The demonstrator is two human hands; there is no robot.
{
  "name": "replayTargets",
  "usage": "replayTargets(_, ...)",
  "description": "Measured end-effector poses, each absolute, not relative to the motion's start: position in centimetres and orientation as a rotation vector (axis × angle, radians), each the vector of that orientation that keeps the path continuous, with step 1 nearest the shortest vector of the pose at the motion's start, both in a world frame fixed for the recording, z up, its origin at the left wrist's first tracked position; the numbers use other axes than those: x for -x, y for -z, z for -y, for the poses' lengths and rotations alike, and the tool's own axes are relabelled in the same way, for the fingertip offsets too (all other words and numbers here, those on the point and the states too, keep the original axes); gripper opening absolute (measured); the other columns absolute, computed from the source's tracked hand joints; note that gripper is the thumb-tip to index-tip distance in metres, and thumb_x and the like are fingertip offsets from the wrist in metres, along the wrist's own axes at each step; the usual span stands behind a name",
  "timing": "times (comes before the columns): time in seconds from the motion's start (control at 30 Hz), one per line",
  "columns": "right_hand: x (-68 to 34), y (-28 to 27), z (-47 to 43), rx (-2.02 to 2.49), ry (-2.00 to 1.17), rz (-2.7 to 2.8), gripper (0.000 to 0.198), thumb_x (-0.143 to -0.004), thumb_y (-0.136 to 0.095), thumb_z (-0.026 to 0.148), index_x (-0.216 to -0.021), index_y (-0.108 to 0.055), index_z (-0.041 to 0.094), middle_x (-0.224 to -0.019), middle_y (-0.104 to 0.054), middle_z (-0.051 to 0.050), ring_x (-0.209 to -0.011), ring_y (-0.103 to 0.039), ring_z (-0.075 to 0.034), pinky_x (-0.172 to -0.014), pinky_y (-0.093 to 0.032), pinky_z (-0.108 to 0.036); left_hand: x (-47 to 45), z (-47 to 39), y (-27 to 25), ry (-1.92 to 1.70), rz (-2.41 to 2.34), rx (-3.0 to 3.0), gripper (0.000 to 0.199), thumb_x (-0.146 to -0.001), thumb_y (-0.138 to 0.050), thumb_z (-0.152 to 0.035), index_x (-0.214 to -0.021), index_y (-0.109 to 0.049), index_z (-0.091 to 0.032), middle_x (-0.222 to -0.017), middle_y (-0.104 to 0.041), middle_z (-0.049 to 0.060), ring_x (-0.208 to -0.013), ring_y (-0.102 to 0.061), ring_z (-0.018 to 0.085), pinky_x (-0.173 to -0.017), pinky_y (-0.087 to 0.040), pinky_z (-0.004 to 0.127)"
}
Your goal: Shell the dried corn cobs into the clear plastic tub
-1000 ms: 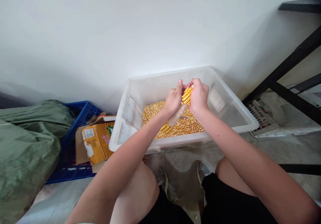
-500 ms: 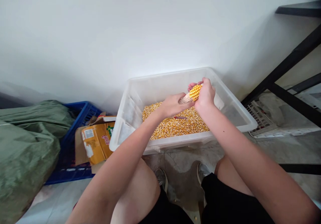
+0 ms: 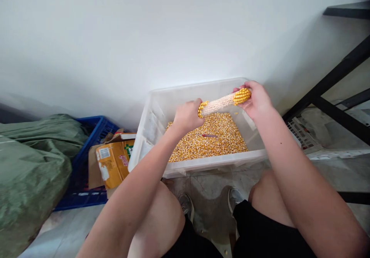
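Both hands grip one corn cob [image 3: 219, 104] above a white plastic tub [image 3: 208, 161]. The cob's middle is bare and pale, while yellow kernels cover both ends. My left hand [image 3: 188, 116] is closed round the left end. At the right end, my right hand [image 3: 257, 100] holds the kernel-covered tip with its fingers curled behind it. Loose corn kernels [image 3: 214, 146] cover the bottom of the tub. On top of them lies a thin, dark red tool [image 3: 209, 135], whose exact kind I cannot make out.
A blue crate [image 3: 78, 200] with torn cardboard [image 3: 113, 161] stands to the left, beside a green sheet [image 3: 31, 165]. Black metal framing [image 3: 343, 115] and a white basket [image 3: 303, 133] are at the right. A white wall [image 3: 173, 30] rises behind the tub.
My hands have moved apart, left hand leftward and right hand rightward. The cob's bare middle and kernel-covered left end now show between them.
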State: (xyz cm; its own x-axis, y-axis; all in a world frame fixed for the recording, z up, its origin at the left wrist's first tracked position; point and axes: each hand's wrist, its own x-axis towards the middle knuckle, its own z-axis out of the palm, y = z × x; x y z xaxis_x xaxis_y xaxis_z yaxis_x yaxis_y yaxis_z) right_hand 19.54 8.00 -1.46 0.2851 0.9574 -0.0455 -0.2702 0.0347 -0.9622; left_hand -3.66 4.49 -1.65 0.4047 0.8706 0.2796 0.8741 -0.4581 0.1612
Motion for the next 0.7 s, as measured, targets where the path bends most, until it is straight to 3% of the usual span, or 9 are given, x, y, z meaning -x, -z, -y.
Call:
replayTargets(0.1, -20.5, 0.2, -6.2, 1.144, -1.243, 1.009, 0.012, -0.075, -0.069, 0.032, -0.079, -0.063, 0.022, -0.09, -0.067, -0.006, -0.092, -0.066, -0.024, -0.074, -0.059, -0.04, 3.9, -4.2, 1.0, 0.549, 1.6, 2.445, 0.039, -0.073, -0.056, -0.02, -0.112, -0.055, -0.018, -0.098, -0.066, 0.011, -0.088, -0.06, 0.026, -0.065, -0.042, 0.034)
replayTargets(0.27, -21.8, -1.2, -4.3, 1.298, -1.244, 1.484, 0.033, -0.059, -0.086, 0.023, -0.09, -0.074, 0.018, -0.093, -0.072, -0.006, -0.083, -0.066, -0.021, -0.068, -0.055, -0.034, 4.3, -4.1, 0.4, 0.569, 1.554, 2.369, 0.034, -0.079, -0.052, -0.014, -0.113, -0.055, -0.021, -0.107, -0.062, 0.011, -0.097, -0.053, 0.027, -0.069, -0.042, 0.036)
replayTargets(0.47, -20.6, -0.4, -4.1, 1.678, -0.938, 2.134, 0.022, -0.055, -0.086, 0.023, -0.062, -0.066, 0.021, -0.057, -0.06, 0.001, -0.049, -0.049, -0.014, -0.043, -0.031, -0.028, 3.5, -3.5, -0.1, 0.501, 1.39, 2.351, 0.031, -0.083, -0.052, -0.013, -0.112, -0.057, -0.023, -0.113, -0.061, 0.012, -0.106, -0.049, 0.03, -0.092, -0.04, 0.045)
replayTargets(0.63, -18.7, 0.3, -3.7, 1.518, -1.338, 2.037, 0.023, -0.06, -0.073, 0.012, -0.049, -0.055, 0.022, -0.048, -0.054, -0.001, -0.044, -0.046, -0.014, -0.042, -0.031, -0.029, 2.0, -2.5, -0.1, 0.47, 1.121, 2.343, 0.033, -0.093, -0.037, -0.012, -0.114, -0.059, -0.024, -0.11, -0.064, 0.01, -0.115, -0.049, 0.027, -0.114, -0.023, 0.052)
replayTargets(0.7, -18.2, 0.5, -3.5, 1.461, -1.438, 2.032, 0.022, -0.057, -0.072, 0.011, -0.048, -0.055, 0.022, -0.046, -0.054, -0.001, -0.044, -0.047, -0.015, -0.041, -0.031, -0.028, 1.6, -2.4, 0.2, 0.38, 1.044, 2.483, 0.033, -0.094, -0.032, -0.012, -0.106, -0.062, -0.02, -0.098, -0.067, 0.011, -0.103, -0.055, 0.027, -0.107, -0.031, 0.05)
